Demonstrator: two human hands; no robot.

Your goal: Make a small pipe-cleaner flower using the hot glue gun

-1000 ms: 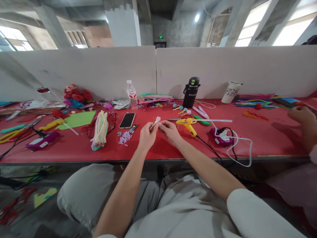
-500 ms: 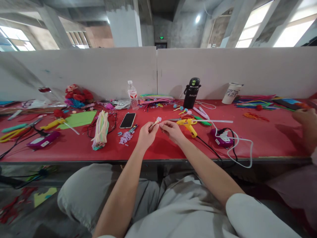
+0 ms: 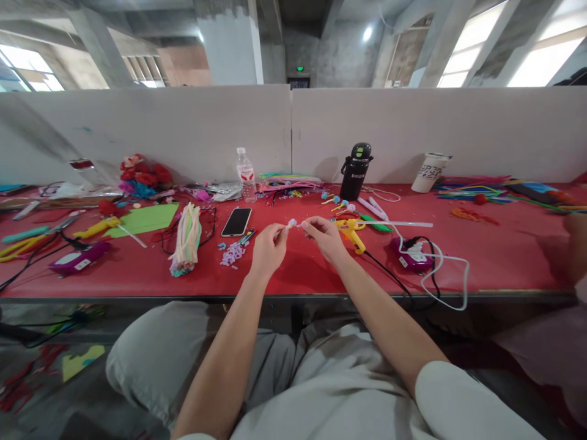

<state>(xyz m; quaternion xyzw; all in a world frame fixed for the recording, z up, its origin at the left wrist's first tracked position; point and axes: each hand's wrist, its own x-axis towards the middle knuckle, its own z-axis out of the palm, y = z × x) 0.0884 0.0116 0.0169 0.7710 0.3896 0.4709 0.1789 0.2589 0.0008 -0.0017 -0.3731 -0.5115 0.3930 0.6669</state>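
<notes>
Over the middle of the red table (image 3: 293,269), my left hand (image 3: 269,245) is closed in a pinch on a small pale-purple fuzzy flower piece (image 3: 292,223); its lower part is hidden by the fingers. Just to the right, my right hand (image 3: 322,236) pinches a short purple fuzzy piece (image 3: 299,225) whose tip points at the flower piece. Whether the two pieces touch, I cannot tell. Left of my left hand lies a pile of short purple pieces (image 3: 233,253). A yellow glue gun (image 3: 352,236) with a clear glue stick rests beside my right hand.
A phone (image 3: 236,222), a bundle of pale pipe cleaners (image 3: 188,238) and a water bottle (image 3: 246,176) stand or lie left of centre. At right are a black flask (image 3: 356,173), a white cup (image 3: 430,172) and a purple power block (image 3: 410,255) with cables. Another person's arm (image 3: 575,244) shows at right.
My hands have moved slightly apart, and a short purple piece now shows at my right fingertips. The other person's hand at the far right has drawn back toward the table's near edge.
</notes>
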